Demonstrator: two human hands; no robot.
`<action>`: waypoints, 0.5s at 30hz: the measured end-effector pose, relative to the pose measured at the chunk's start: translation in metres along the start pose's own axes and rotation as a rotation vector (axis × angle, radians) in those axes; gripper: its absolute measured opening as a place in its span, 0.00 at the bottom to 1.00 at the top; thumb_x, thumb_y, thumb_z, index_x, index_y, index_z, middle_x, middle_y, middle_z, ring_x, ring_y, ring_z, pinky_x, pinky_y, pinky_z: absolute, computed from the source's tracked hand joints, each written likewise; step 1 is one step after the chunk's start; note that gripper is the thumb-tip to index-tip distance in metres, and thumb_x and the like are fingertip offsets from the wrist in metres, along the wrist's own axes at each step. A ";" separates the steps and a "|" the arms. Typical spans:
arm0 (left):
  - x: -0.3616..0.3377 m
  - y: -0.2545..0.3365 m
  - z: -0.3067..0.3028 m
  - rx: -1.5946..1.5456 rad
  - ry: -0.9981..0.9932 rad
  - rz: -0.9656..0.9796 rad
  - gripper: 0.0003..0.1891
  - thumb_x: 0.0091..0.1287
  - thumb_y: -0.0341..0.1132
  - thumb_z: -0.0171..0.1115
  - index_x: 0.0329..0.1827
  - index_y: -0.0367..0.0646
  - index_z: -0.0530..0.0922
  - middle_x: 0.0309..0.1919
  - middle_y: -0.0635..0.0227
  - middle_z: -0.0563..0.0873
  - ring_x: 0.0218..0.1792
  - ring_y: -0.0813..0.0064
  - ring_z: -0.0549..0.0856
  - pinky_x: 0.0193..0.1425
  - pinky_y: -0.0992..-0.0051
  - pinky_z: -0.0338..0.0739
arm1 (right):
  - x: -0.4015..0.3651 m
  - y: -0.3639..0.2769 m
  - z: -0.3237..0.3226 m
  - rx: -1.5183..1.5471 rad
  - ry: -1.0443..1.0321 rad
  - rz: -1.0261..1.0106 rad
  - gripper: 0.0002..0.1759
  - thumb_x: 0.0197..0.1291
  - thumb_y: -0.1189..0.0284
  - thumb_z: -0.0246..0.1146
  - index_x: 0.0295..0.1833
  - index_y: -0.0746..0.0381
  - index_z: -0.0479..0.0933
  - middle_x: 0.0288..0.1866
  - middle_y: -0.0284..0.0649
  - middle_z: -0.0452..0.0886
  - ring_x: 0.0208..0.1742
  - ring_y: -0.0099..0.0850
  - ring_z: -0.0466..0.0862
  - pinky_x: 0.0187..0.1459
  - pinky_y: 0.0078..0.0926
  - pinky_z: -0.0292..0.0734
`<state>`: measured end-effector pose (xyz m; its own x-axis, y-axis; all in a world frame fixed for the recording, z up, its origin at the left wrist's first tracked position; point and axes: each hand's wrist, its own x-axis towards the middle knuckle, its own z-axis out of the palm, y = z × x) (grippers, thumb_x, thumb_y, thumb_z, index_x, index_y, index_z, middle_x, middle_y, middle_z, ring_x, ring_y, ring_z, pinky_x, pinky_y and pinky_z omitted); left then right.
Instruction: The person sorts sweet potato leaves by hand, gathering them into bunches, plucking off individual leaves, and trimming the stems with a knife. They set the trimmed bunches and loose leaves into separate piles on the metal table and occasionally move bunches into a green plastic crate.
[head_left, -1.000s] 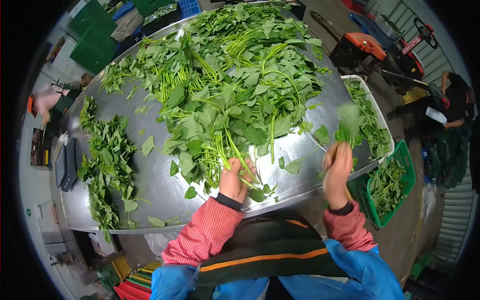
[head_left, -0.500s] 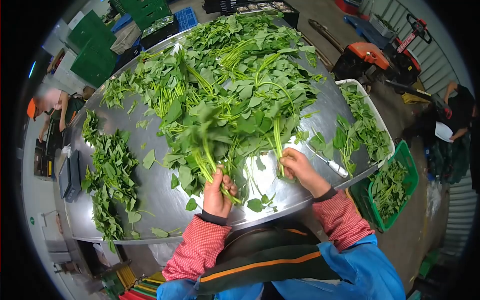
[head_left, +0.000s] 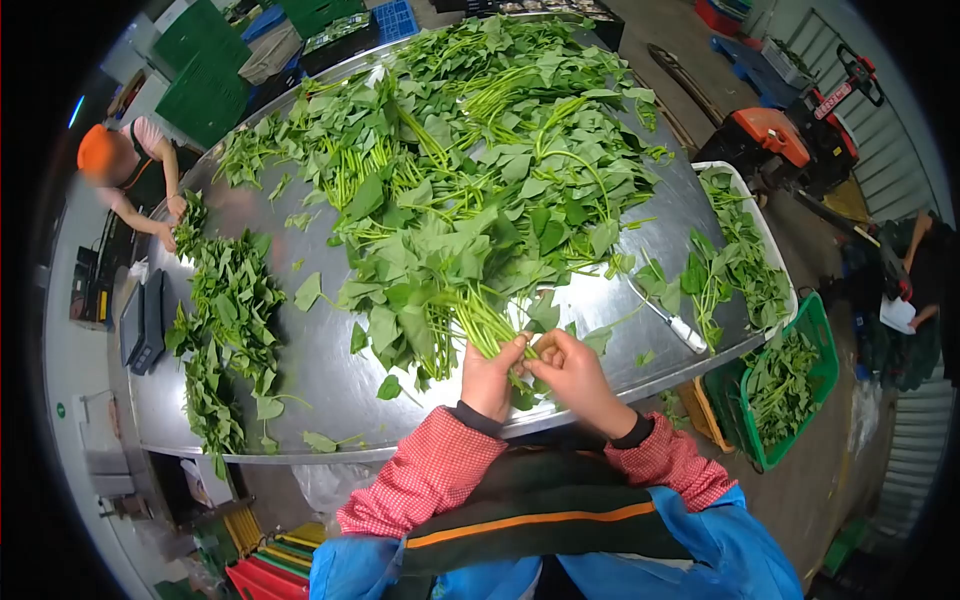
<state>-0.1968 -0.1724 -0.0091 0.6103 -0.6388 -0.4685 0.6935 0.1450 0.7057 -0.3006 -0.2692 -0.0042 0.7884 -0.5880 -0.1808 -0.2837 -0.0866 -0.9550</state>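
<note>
My left hand (head_left: 490,380) is closed around a bunch of leafy green stems (head_left: 478,318), their leaves pointing away from me. Close beside it, my right hand (head_left: 575,375) pinches at the cut ends of the same bunch, fingertips almost against my left thumb. Some leaves hang below the fingers, and exactly what lies in the right pinch is partly hidden. A large heap of leafy greens (head_left: 500,130) spreads over the metal table (head_left: 320,390) beyond my hands. To the right lies a white-handled tool (head_left: 686,334) with a thin cord or wire.
Bundled greens (head_left: 230,320) form a row at the left, near a dark scale (head_left: 143,320). A co-worker (head_left: 135,170) reaches to that row. At the right stand a white tub (head_left: 770,235), a green crate (head_left: 828,375) and a pallet truck (head_left: 770,135). Another person (head_left: 915,270) is far right.
My right hand has moved left from separate stems to the bunch in my left hand. The left hand has shifted slightly right. The co-worker now reaches to the row of greens.
</note>
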 end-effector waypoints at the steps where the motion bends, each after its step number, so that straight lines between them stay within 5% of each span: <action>1: -0.001 0.000 -0.003 0.007 -0.019 -0.015 0.12 0.63 0.23 0.62 0.47 0.40 0.71 0.38 0.62 0.84 0.29 0.81 0.79 0.28 0.82 0.72 | -0.001 0.003 -0.001 -0.015 -0.028 0.013 0.09 0.55 0.74 0.68 0.37 0.66 0.75 0.23 0.29 0.73 0.24 0.15 0.69 0.24 0.18 0.63; 3: -0.003 -0.001 -0.004 -0.003 0.021 -0.013 0.09 0.64 0.25 0.62 0.46 0.40 0.74 0.37 0.65 0.85 0.29 0.82 0.79 0.27 0.83 0.72 | 0.000 0.010 -0.004 -0.046 -0.082 0.031 0.08 0.56 0.74 0.66 0.36 0.66 0.75 0.23 0.28 0.73 0.24 0.14 0.69 0.24 0.17 0.63; 7: -0.004 0.002 -0.001 -0.035 0.108 -0.005 0.05 0.66 0.29 0.62 0.42 0.38 0.80 0.32 0.70 0.84 0.26 0.85 0.77 0.27 0.85 0.71 | -0.002 0.015 -0.004 0.015 0.226 -0.143 0.06 0.62 0.74 0.61 0.36 0.66 0.75 0.22 0.29 0.73 0.23 0.15 0.72 0.22 0.16 0.67; 11: -0.002 0.011 -0.018 -0.058 0.079 -0.011 0.07 0.67 0.30 0.61 0.43 0.35 0.79 0.32 0.69 0.84 0.25 0.85 0.76 0.27 0.85 0.72 | 0.016 0.016 -0.050 0.592 0.420 0.116 0.14 0.69 0.66 0.53 0.41 0.66 0.75 0.22 0.32 0.73 0.24 0.20 0.73 0.25 0.21 0.69; 15: -0.008 0.021 -0.017 -0.002 0.032 -0.057 0.07 0.67 0.30 0.61 0.44 0.35 0.79 0.33 0.68 0.85 0.25 0.86 0.75 0.27 0.86 0.71 | 0.017 0.015 -0.035 -0.080 -0.074 0.152 0.19 0.68 0.60 0.53 0.46 0.66 0.77 0.24 0.35 0.75 0.25 0.23 0.74 0.29 0.25 0.70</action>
<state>-0.1806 -0.1517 0.0008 0.5818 -0.6215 -0.5247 0.7283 0.1109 0.6762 -0.3105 -0.3089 -0.0130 0.7703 -0.5386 -0.3413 -0.4427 -0.0665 -0.8942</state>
